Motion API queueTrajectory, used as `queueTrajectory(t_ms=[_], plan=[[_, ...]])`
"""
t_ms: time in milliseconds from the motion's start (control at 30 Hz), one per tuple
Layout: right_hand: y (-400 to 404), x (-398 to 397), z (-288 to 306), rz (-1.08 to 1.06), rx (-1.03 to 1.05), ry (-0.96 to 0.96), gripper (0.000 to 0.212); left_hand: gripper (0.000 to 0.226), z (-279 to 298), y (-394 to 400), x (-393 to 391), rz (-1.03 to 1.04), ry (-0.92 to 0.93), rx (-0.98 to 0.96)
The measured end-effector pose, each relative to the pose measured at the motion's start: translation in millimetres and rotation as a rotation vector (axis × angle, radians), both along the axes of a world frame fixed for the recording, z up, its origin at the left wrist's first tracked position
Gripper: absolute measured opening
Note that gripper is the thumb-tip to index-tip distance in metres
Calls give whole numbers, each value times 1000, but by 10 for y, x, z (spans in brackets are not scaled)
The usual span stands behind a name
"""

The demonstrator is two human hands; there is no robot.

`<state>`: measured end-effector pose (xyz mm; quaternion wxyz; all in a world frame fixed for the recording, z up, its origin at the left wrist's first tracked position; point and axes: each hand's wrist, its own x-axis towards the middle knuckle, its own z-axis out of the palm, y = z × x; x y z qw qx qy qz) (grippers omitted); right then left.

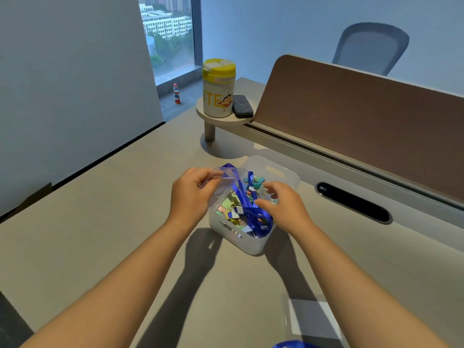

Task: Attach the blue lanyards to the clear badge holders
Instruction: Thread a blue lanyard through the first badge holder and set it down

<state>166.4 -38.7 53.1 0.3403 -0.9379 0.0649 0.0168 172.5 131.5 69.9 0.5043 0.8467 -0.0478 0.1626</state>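
A translucent white bin (251, 244) stands on the desk, filled with blue lanyards (247, 200) and colourful clips. My left hand (192, 194) holds a clear badge holder (227, 179) over the bin's left rim, with a blue lanyard strap running from its top down into the bin. My right hand (281, 202) hovers over the bin's right side, thumb and fingers pinched near the strap; what they grip is unclear. Another clear badge holder (311, 318) lies on the desk near the bottom edge, with a bit of blue lanyard (288, 344) below it.
A yellow-lidded tumbler (218, 87) and a grey eraser (242, 106) sit on a small round shelf behind the bin. A brown desk divider (356, 121) runs along the right, with a black cable slot (352, 202) in front. A bottle (177, 94) stands by the window.
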Motion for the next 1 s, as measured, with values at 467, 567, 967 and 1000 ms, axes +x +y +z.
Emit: queueTrajectory(t_ms=[467, 567, 967, 1000], plan=[[-1784, -2303, -64, -465, 83, -25, 30, 15, -148, -1858, -1422, -501, -13, 57], [-2085, -2856, -261, -570, 87, 29, 31, 15, -323, -2252, -1849, -591, 11, 55], [-2505, -3801, -1126, -607, -223, 294, 23, 17, -818, -2904, -2560, -756, 116, 62], [-2500, -3796, -1155, -609, -242, 281, 20, 18, -833, -2901, -2567, -751, 118, 63]])
